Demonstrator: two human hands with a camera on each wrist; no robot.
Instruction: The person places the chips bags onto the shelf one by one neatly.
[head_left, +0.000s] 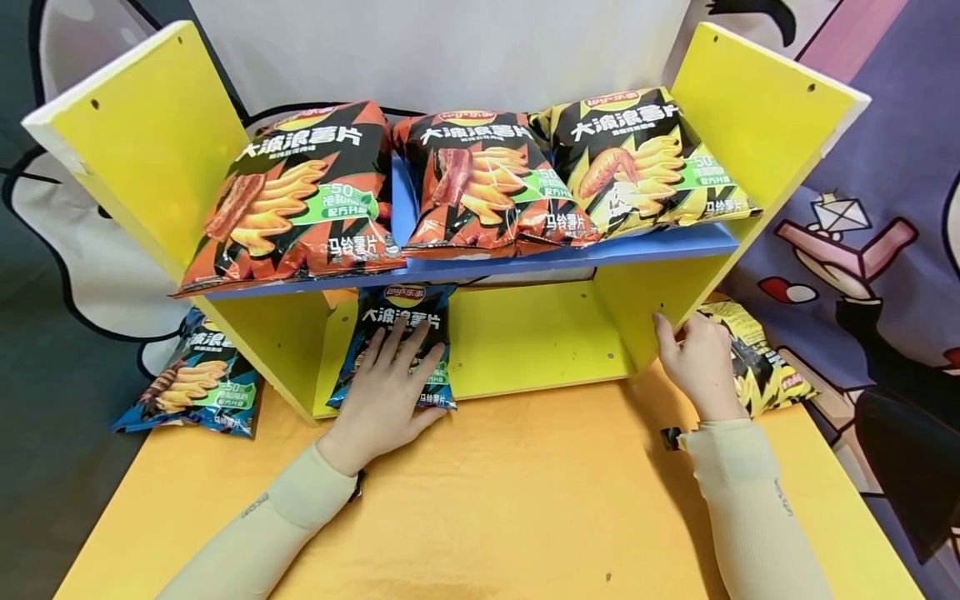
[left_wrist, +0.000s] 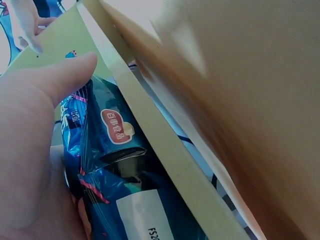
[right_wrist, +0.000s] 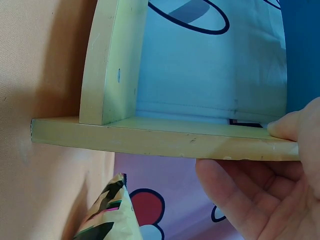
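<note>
A blue bag of chips [head_left: 405, 304] leans on the lower level of a yellow shelf [head_left: 525, 333]. My left hand [head_left: 386, 392] lies over its front with fingers spread and straight. In the left wrist view, the thumb [left_wrist: 65, 77] lies along one side of the bag [left_wrist: 125, 165], whose back shows a white label. On the right, my right hand [head_left: 701, 358] pinches the front edge of the shelf's side panel [right_wrist: 165, 141]. Its thumb is on the inner face and its curled fingers are on the outer face, as the right wrist view shows.
Two red chip bags [head_left: 300, 192] and a yellow one [head_left: 637, 167] fill the blue upper board [head_left: 480, 268]. Another blue bag [head_left: 202, 379] lies left of the shelf, and a yellow bag [head_left: 757, 354] lies to its right on the orange table [head_left: 510, 508].
</note>
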